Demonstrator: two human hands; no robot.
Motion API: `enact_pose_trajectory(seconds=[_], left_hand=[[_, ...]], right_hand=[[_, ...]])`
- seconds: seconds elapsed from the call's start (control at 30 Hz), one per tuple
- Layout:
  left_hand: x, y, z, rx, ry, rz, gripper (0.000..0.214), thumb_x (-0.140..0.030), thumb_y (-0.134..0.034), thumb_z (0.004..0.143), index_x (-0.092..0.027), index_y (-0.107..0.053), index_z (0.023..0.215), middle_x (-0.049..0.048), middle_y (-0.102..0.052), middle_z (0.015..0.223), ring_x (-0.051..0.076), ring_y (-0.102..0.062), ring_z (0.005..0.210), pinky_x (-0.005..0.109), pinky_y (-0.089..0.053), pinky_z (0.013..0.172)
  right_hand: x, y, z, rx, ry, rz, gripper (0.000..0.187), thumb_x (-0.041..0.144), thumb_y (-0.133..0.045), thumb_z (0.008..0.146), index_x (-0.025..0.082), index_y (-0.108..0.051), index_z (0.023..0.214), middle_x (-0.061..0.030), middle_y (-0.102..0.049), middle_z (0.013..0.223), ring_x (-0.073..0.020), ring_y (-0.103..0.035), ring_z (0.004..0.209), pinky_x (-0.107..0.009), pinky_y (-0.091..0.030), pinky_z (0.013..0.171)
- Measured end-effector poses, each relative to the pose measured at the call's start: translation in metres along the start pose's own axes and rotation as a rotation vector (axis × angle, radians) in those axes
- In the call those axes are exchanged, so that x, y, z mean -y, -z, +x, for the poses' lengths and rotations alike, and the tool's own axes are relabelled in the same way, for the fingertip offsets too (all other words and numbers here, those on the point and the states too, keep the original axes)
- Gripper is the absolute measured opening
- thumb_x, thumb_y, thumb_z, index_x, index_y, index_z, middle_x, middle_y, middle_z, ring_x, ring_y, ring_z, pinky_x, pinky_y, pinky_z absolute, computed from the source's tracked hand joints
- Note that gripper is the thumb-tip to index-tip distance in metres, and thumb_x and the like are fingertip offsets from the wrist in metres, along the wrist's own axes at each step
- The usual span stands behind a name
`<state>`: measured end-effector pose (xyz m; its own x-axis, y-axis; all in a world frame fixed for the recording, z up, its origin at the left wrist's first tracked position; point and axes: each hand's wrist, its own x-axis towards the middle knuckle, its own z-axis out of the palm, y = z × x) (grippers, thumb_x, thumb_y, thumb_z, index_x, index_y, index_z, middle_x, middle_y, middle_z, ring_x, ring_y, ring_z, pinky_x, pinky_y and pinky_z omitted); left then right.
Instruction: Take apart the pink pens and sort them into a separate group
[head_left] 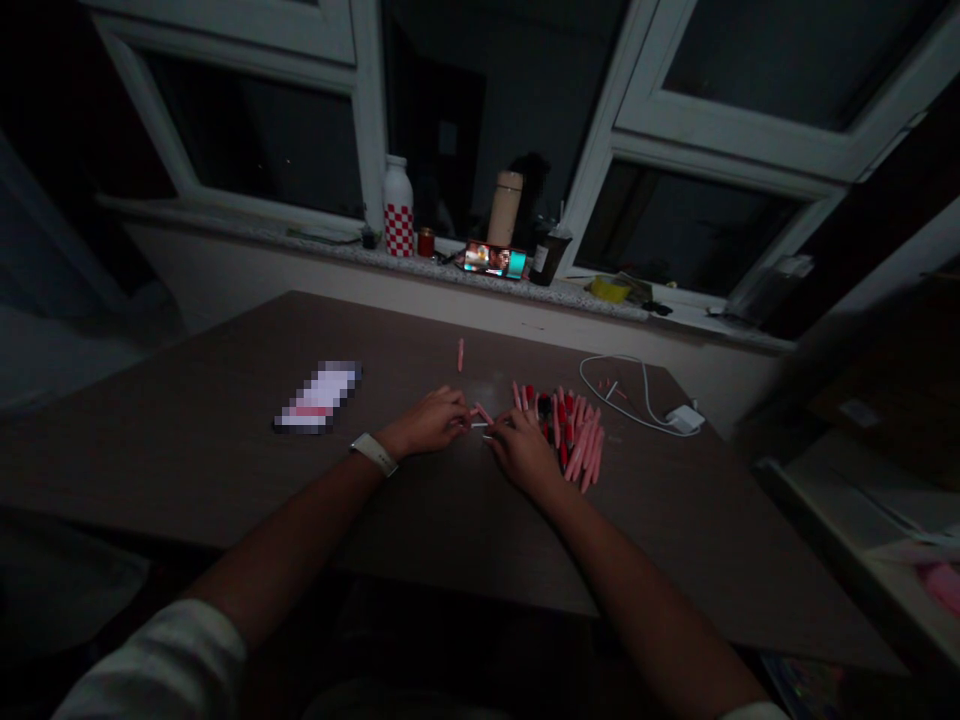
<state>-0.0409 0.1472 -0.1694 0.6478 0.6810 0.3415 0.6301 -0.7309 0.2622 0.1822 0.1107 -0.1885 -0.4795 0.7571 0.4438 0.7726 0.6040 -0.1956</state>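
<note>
My left hand, with a white watch strap on its wrist, pinches toward a short pink pen barrel at the middle of the brown table. A thin white rod lies close by, between my hands. My right hand rests beside a heap of pink-and-red pens, its fingertips near the rod. The small parts are too dim to show its grip. Another pink pen part lies alone farther out.
A pixelated white card lies left on the table. A white charger and its cable sit right of the pens. Beyond the table's far edge, a windowsill holds a checkered bottle, a tan flask and a lit phone.
</note>
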Motion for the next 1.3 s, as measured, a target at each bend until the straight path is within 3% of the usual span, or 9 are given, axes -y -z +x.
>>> enact_pose_trajectory(seconds=[0.57,0.8,1.07,1.3], left_hand=[[0.002,0.002,-0.002,-0.017,0.028,0.058,0.015,-0.027,-0.055,0.088,-0.02,-0.067,0.089,0.0072,-0.058,0.093,0.023,-0.051,0.094,0.033,-0.04,0.08],[0.006,-0.001,-0.003,-0.002,0.006,0.066,0.017,-0.03,-0.052,0.092,-0.019,-0.066,0.092,0.0072,-0.058,0.095,0.022,-0.051,0.095,0.032,-0.039,0.082],[-0.006,0.001,0.001,-0.127,0.033,-0.133,0.023,-0.036,-0.046,0.096,-0.018,-0.06,0.1,0.0073,-0.058,0.103,0.02,-0.052,0.102,0.033,-0.041,0.09],[-0.019,0.001,0.004,-0.17,0.075,-0.287,0.025,-0.038,-0.049,0.094,-0.02,-0.063,0.104,0.0056,-0.065,0.098,0.02,-0.059,0.094,0.032,-0.044,0.084]], right_hand=[[0.006,-0.002,0.001,0.009,0.0,-0.002,0.017,0.02,-0.054,0.091,0.02,-0.067,0.101,-0.0115,-0.059,0.107,-0.027,-0.048,0.106,-0.042,-0.042,0.094],[0.0,0.001,0.003,-0.081,-0.02,0.098,0.013,0.022,-0.052,0.093,0.019,-0.064,0.098,-0.0102,-0.06,0.104,-0.026,-0.049,0.105,-0.039,-0.041,0.095],[-0.007,0.004,0.004,-0.184,-0.128,0.35,0.015,0.024,-0.046,0.094,0.019,-0.059,0.099,-0.008,-0.064,0.097,-0.021,-0.058,0.093,-0.032,-0.046,0.084],[-0.006,0.005,0.004,-0.238,-0.107,0.412,0.015,0.028,-0.054,0.091,0.02,-0.062,0.101,-0.0069,-0.067,0.098,-0.0205,-0.06,0.091,-0.031,-0.047,0.082]])
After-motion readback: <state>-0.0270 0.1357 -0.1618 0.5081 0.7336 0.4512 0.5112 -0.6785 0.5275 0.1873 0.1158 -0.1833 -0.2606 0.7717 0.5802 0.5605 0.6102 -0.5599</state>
